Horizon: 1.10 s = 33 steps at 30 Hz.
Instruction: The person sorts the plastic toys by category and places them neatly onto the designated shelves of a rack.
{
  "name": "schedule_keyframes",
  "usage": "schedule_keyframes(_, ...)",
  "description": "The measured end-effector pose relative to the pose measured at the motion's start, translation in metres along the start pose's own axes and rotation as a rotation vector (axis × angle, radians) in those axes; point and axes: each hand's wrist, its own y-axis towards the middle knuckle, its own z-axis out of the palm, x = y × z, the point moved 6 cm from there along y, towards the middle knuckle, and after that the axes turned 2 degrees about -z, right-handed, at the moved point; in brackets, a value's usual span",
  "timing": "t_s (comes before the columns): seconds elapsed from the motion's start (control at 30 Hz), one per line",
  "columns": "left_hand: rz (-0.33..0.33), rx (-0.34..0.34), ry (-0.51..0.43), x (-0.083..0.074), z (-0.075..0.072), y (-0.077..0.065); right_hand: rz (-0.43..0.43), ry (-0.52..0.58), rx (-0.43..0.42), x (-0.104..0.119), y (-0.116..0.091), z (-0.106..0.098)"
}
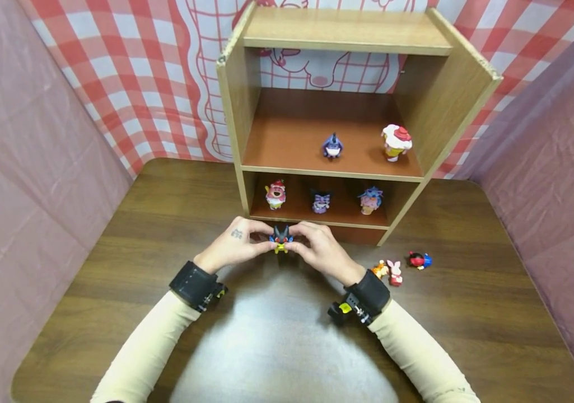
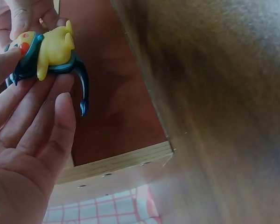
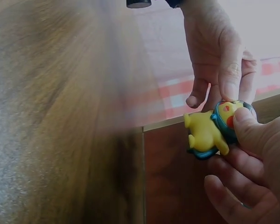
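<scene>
Both hands hold one small figurine [image 1: 281, 239], a yellow Pikachu in a dark blue hooded cape, in front of the shelf's lower edge. My left hand [image 1: 236, 242] pinches its left side in the head view between thumb and fingers. On the opposite side my right hand [image 1: 323, 246] grips it the same way. In the left wrist view the yellow belly and feet of the Pikachu figurine [image 2: 57, 46] show, with a dark tail-like piece hanging down. The right wrist view shows a thumb [image 3: 247, 128] pressed on the hooded head, partly hiding its face.
A wooden shelf [image 1: 334, 174] stands behind the hands. Its upper board carries a blue donkey figurine [image 1: 332, 146] and a cupcake-like figurine [image 1: 396, 142]; below stand a pink bear [image 1: 275, 195], a purple figurine [image 1: 321, 202] and a blue-haired one [image 1: 369, 200]. Several small figurines [image 1: 395, 273] lie on the table at right.
</scene>
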Motion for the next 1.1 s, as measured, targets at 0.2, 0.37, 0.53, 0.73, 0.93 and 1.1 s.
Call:
schedule_keyframes(0.2, 0.015, -0.001, 0.004, -0.008, -0.008, 0.001, -0.034, 0.011, -0.007, 0.006, 0.005, -0.005)
schedule_keyframes(0.37, 0.022, 0.006, -0.017, -0.014, -0.014, 0.004, -0.047, 0.023, -0.015, 0.011, 0.012, -0.011)
schedule_keyframes(0.53, 0.04, 0.0, 0.003, -0.019, -0.02, 0.007, -0.054, 0.017, -0.017, 0.014, 0.018, -0.017)
schedule_keyframes(0.73, 0.088, -0.029, 0.031, -0.031, -0.03, 0.008, -0.074, 0.019, -0.026, 0.023, 0.025, -0.024)
schedule_keyframes(0.93, 0.113, -0.038, 0.053, -0.042, -0.039, 0.011, -0.094, 0.01, -0.03, 0.031, 0.033, -0.032)
schedule_keyframes(1.1, 0.123, -0.034, 0.059, -0.049, -0.047, 0.016, -0.102, -0.004, -0.039, 0.036, 0.039, -0.039)
